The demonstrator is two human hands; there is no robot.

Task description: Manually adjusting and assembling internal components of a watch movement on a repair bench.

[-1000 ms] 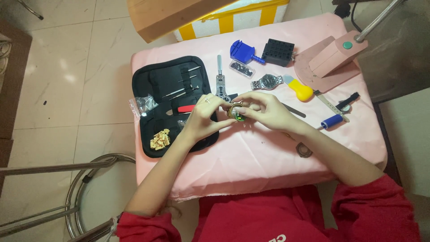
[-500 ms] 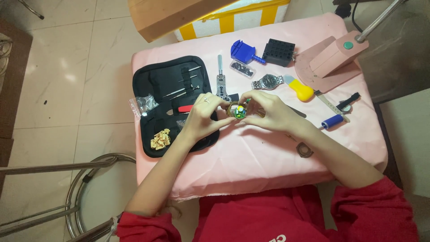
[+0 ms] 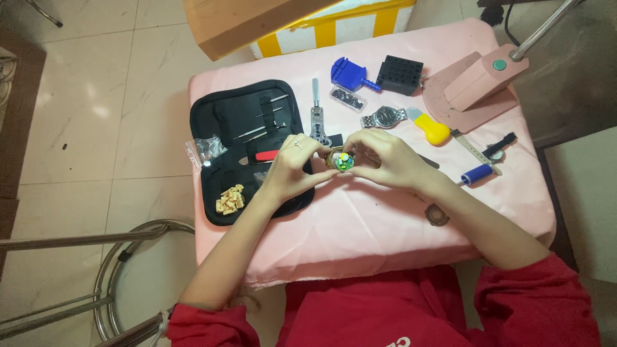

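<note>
Comparing the head view with the frames half a second and one second back: both hands sit at the same spot over the middle of the pink cloth (image 3: 385, 218), and nothing on the table has shifted. The small round object (image 3: 339, 159) between the fingertips now shows more of its face than a second ago, when fingers covered most of it.

Left hand (image 3: 292, 168): fingers curled narrow, thumb and forefinger pinching the round object from its left side. A ring sits on one finger. Right hand (image 3: 389, 159): fingers curled likewise, closing on the same object from the right. Both hands hold it just above the cloth, beside the right edge of the black tool case (image 3: 247, 151).

Round object: small, brassy gold rim, green patch and a pale spot on the upward face. Finer detail too small to tell.

Surroundings: the case lies open with slim metal tools and a red-handled tool inside, plus a heap of small tan pieces (image 3: 230, 199). Behind the hands lie a metal wrench tool (image 3: 316, 115), a silver wristwatch (image 3: 385, 117), a blue tool (image 3: 349, 72), a black block (image 3: 400, 74) and a yellow-handled knife (image 3: 429, 128). A blue-handled tool (image 3: 477, 173) lies to the right.
</note>
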